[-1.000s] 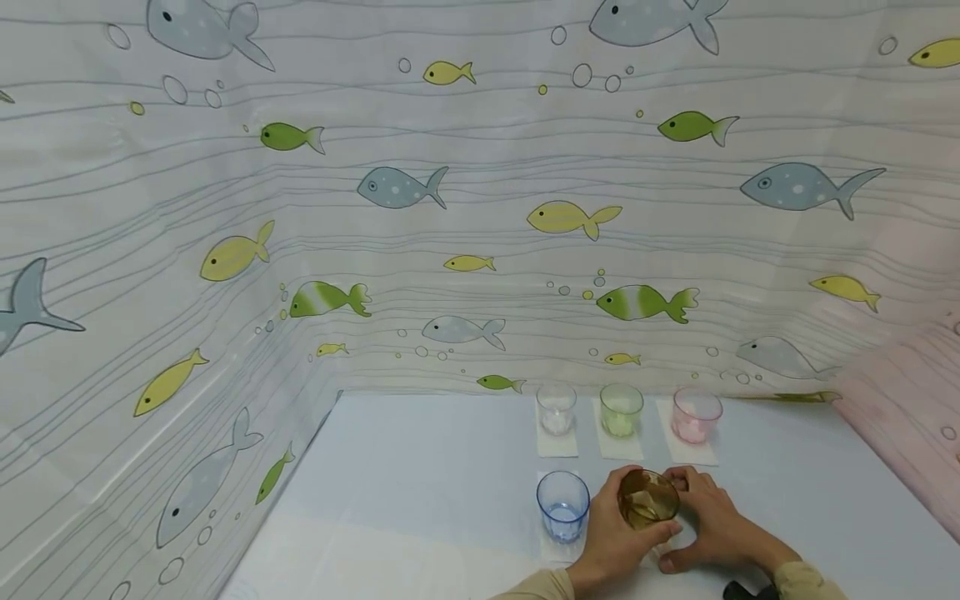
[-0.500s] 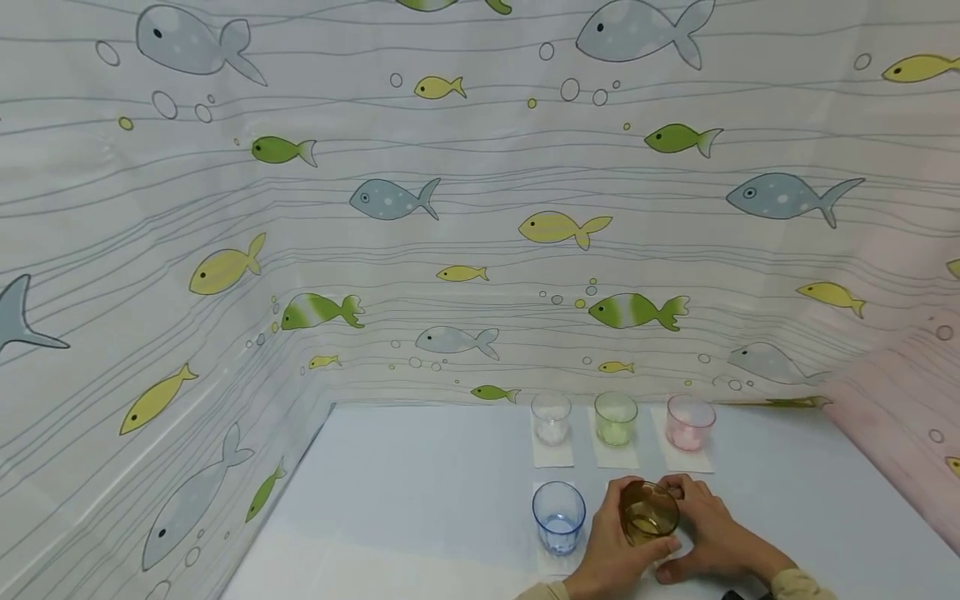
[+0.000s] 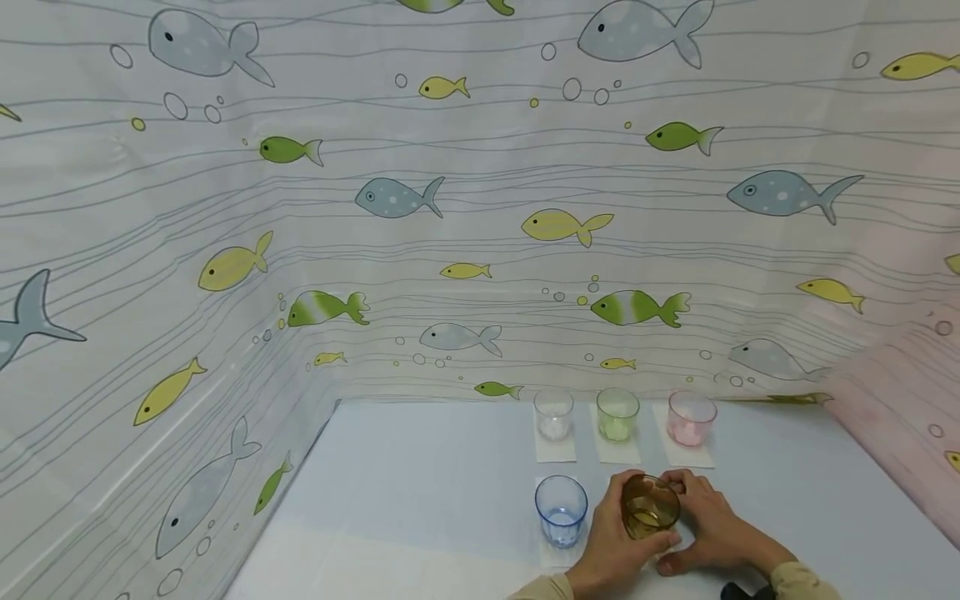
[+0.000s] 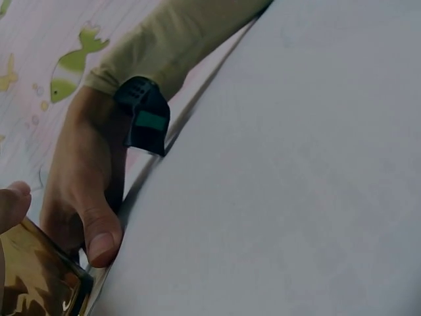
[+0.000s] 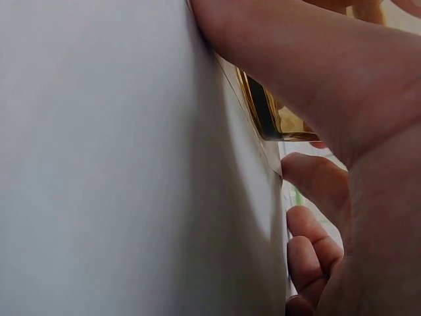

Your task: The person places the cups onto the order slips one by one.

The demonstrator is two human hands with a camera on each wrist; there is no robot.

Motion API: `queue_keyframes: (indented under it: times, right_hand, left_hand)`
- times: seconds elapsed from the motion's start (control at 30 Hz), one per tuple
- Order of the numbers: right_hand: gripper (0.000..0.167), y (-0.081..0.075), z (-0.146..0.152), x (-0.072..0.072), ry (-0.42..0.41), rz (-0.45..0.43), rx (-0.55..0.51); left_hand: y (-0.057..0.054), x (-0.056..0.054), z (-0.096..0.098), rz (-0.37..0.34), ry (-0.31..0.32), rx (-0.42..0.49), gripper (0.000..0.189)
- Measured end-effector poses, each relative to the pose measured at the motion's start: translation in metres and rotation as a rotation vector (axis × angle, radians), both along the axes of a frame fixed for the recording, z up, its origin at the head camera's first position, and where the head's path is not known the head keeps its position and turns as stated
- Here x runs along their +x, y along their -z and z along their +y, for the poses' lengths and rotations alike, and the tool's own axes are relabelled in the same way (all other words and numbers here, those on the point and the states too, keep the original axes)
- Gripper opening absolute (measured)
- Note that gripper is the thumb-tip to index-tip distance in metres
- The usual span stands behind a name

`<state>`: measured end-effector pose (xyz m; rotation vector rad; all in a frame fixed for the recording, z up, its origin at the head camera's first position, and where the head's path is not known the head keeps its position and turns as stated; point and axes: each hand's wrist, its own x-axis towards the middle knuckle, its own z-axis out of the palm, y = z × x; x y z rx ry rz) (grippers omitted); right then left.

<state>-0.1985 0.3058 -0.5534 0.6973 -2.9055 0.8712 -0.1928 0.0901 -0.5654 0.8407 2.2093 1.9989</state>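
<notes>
My left hand (image 3: 617,537) grips an amber glass (image 3: 651,507) from its left side, fingers at the back and thumb across the front. The glass's base is close over the table, above a white paper slip (image 5: 230,85). My right hand (image 3: 712,525) is at the right of the glass. In the right wrist view, its thumb (image 5: 263,49) and forefinger (image 5: 316,181) hold the slip at its two ends, while the other fingers are curled beside it. Most of the slip is hidden under the glass and hands.
A blue glass (image 3: 561,512) on a white slip stands just left of my left hand. Behind stand a clear glass (image 3: 553,415), a green glass (image 3: 618,415) and a pink glass (image 3: 691,418), each on its own slip. A fish-patterned sheet (image 3: 465,233) surrounds the table.
The head view has shifted slightly. Both hands and the amber glass keep nearly the same place; the glass stands a little more upright in the left hand than a second ago.
</notes>
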Motion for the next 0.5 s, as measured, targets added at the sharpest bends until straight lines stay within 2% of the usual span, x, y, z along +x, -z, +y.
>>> queue_keyframes:
  times: [0.3, 0.5]
  right_hand:
    - [0.086, 0.0069, 0.0018, -0.005, 0.014, -0.016, -0.001]
    - [0.086, 0.0071, 0.0027, -0.0045, 0.003, 0.033, 0.0]
  left_hand:
    - [0.0013, -0.002, -0.0001, 0.015, -0.001, -0.019, 0.077]
    - [0.0002, -0.0012, 0.0001, 0.025, -0.001, -0.013, 0.086]
